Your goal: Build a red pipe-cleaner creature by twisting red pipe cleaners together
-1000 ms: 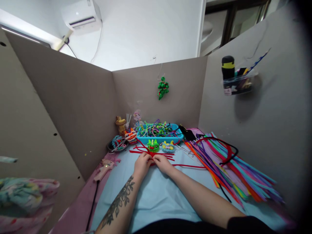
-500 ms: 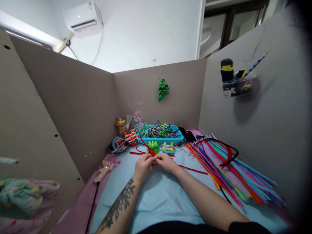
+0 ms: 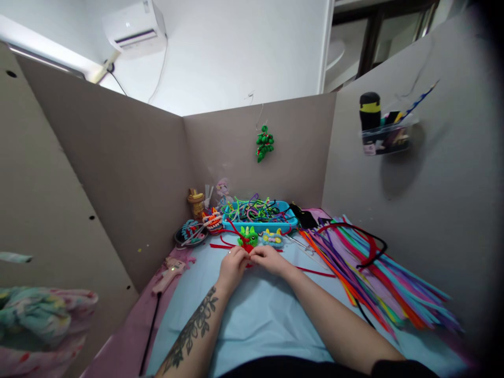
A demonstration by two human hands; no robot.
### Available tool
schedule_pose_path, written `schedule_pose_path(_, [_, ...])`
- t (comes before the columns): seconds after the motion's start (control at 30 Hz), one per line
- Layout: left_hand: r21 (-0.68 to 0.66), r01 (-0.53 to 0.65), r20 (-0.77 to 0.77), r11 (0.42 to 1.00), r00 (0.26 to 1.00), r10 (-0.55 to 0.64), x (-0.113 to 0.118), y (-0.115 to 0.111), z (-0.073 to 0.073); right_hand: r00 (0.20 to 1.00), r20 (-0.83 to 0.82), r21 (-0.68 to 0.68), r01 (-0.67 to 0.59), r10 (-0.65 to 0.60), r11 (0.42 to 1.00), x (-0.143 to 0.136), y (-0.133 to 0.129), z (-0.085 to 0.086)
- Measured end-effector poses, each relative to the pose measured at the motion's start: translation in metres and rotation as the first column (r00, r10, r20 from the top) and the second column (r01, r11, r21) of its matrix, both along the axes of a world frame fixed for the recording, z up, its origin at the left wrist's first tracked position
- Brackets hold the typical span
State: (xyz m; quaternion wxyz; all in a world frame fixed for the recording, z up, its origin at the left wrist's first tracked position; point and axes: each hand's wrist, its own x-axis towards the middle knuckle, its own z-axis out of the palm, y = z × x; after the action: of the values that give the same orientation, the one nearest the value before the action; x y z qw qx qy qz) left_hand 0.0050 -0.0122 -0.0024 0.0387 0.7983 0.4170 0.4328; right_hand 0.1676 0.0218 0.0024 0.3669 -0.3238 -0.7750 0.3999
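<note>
My left hand (image 3: 233, 265) and my right hand (image 3: 269, 260) meet at the middle of the table, fingers pinched together on a red pipe cleaner piece (image 3: 247, 245). Part of the red piece rises above the fingertips, while the rest is hidden by the fingers. Right behind it sit a green fuzzy figure (image 3: 252, 234) with pointed ears and a pale blue and yellow fuzzy figure (image 3: 272, 238). Loose red pipe cleaners (image 3: 315, 272) lie on the light blue cloth to both sides of my hands.
A blue tray (image 3: 240, 227) of tangled pipe cleaner scraps stands at the back. Many coloured pipe cleaners (image 3: 370, 278) spread across the right side. On the left are a glue gun (image 3: 169, 276) with its cord and a dark bowl (image 3: 191, 244). Grey panels enclose the table.
Both hands stay together on the red piece, with only slight finger movement. A little more red shows above the fingertips. The whole view has shifted slightly.
</note>
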Motion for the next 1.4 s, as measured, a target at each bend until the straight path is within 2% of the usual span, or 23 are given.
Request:
schedule_pose_path(0.13, [-0.090, 0.057, 0.194, 0.994, 0.980, -0.039, 0.000, 0.004, 0.001, 0.997, -0.066, 0.040, 0.046, -0.043, 0.998, -0.004, -0.005, 0.003])
schedule_pose_path(0.33, [-0.227, 0.046, 0.362, 0.973, 0.931, 0.040, 0.000, 0.007, 0.002, 0.994, -0.058, 0.153, 0.103, -0.095, 0.983, -0.010, -0.010, 0.003])
schedule_pose_path(0.53, [-0.254, 0.055, 0.356, 0.966, 0.934, 0.040, 0.000, 0.010, -0.003, 0.969, -0.002, 0.311, 0.236, -0.248, 0.920, -0.011, -0.010, 0.003])
schedule_pose_path(0.93, [-0.234, 0.000, 0.337, 0.972, 0.938, 0.081, 0.004, 0.009, -0.006, 0.955, 0.052, 0.457, 0.237, -0.291, 0.858, -0.012, -0.012, 0.002])
schedule_pose_path(1.1, [-0.240, -0.028, 0.320, 0.970, 0.941, 0.106, 0.003, 0.010, -0.006, 0.954, 0.079, 0.471, 0.220, -0.290, 0.854, -0.012, -0.012, 0.002])
schedule_pose_path(1.2, [-0.278, 0.031, 0.399, 0.960, 0.913, 0.086, 0.001, 0.011, -0.004, 0.959, 0.066, 0.439, 0.221, -0.277, 0.871, -0.012, -0.012, 0.002])
schedule_pose_path(1.4, [-0.316, 0.211, 0.629, 0.925, 0.776, 0.038, -0.002, 0.014, 0.000, 0.967, 0.010, 0.384, 0.231, -0.254, 0.894, -0.014, -0.013, 0.004])
